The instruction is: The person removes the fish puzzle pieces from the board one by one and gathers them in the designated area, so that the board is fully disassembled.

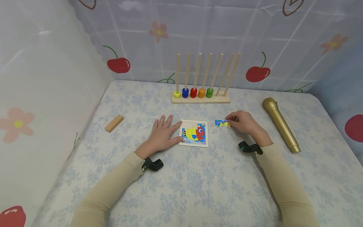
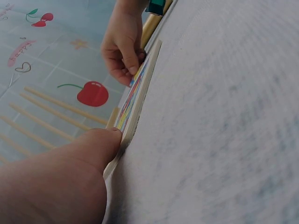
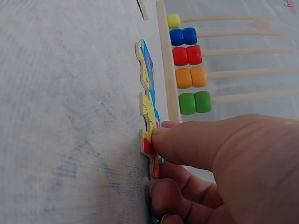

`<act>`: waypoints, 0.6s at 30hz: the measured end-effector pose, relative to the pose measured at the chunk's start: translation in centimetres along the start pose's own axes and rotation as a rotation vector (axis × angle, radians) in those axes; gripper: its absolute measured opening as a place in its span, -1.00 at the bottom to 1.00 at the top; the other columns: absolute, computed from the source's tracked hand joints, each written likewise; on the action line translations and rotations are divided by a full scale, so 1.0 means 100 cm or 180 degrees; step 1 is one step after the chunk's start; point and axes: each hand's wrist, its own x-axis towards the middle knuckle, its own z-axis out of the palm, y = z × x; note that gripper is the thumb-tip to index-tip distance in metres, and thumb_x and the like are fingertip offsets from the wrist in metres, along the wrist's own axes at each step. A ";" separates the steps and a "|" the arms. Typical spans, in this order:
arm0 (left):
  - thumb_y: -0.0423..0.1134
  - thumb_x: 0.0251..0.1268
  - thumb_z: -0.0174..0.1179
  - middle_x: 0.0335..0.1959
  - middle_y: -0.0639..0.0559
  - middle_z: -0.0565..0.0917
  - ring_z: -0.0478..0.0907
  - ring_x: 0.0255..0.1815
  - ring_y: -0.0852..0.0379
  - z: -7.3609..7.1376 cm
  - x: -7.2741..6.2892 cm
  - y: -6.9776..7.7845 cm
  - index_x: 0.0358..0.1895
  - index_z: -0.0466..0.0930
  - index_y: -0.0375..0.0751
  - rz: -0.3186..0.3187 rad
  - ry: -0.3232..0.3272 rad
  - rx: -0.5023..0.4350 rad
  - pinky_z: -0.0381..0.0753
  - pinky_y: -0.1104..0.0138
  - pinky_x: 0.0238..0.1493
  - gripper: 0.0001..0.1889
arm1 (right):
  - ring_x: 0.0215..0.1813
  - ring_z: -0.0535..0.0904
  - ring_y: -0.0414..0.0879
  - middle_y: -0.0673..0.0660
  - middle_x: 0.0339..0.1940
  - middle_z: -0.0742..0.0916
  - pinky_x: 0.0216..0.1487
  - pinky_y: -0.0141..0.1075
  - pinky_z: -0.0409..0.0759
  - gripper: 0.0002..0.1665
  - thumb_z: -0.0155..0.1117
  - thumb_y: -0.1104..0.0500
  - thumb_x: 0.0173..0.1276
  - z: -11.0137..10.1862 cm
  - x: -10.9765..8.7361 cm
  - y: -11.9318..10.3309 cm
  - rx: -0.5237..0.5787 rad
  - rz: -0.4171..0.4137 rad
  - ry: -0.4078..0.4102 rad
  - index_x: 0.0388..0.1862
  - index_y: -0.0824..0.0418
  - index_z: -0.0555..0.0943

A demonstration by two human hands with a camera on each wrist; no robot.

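My left hand lies with fingers spread, its index fingertip and thumb touching the left side of a square wooden puzzle tray. Inside that tray, a partly assembled fish picture shows a red head and yellow body; bare wood is visible along the top. To the right, my right hand pinches a puzzle piece in yellow, red and blue between thumb and fingers. Another blue and yellow puzzle piece lies against it, end to end. The right fingers partly hide the held piece.
A wooden bead rack with upright pegs and coloured beads stands at the back. A gold microphone lies to the right of my right hand. At the left is a small wooden block. Fabric walls enclose the table.
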 end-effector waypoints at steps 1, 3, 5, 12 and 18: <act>0.24 0.43 0.10 0.70 -0.25 -0.08 -0.32 0.70 -0.39 0.000 0.000 0.000 0.62 0.18 0.09 0.0000 0.0000 0.0002 -0.27 -0.33 0.59 -0.23 | -0.25 0.56 0.03 0.24 -0.27 0.71 -0.22 -0.23 0.46 -0.74 0.24 0.28 0.45 0.000 0.000 0.000 0.0008 0.0010 0.0005 0.03 0.35 0.73; 0.24 0.43 0.11 0.70 -0.25 -0.08 -0.32 0.70 -0.39 0.000 0.000 0.000 0.62 0.18 0.10 -0.0006 -0.0001 -0.0002 -0.27 -0.32 0.59 -0.23 | -0.24 0.56 0.03 0.24 -0.27 0.71 -0.22 -0.23 0.46 -0.74 0.25 0.28 0.45 0.000 0.000 0.000 0.0019 0.0023 0.0013 0.03 0.35 0.73; 0.23 0.43 0.11 0.70 -0.25 -0.08 -0.32 0.70 -0.39 -0.001 0.000 0.001 0.62 0.18 0.10 -0.0008 0.0001 0.0000 -0.27 -0.32 0.59 -0.23 | -0.23 0.56 0.04 0.25 -0.26 0.70 -0.22 -0.23 0.46 -0.75 0.25 0.29 0.45 0.001 0.000 0.000 0.0027 0.0027 0.0018 0.02 0.34 0.73; 0.23 0.43 0.11 0.70 -0.25 -0.08 -0.32 0.70 -0.39 0.000 0.000 0.000 0.62 0.18 0.10 -0.0003 0.0004 -0.0007 -0.27 -0.33 0.59 -0.23 | -0.22 0.54 0.05 0.25 -0.25 0.70 -0.21 -0.24 0.46 -0.75 0.25 0.28 0.45 0.001 0.002 0.002 0.0062 0.0031 0.0006 0.01 0.33 0.74; 0.24 0.43 0.10 0.70 -0.25 -0.08 -0.32 0.70 -0.39 0.001 0.000 0.000 0.62 0.18 0.10 0.0006 0.0000 0.0004 -0.27 -0.33 0.58 -0.23 | -0.21 0.54 0.05 0.24 -0.24 0.70 -0.21 -0.23 0.46 -0.74 0.25 0.28 0.45 0.001 0.002 0.005 0.0051 0.0062 -0.0009 0.03 0.32 0.74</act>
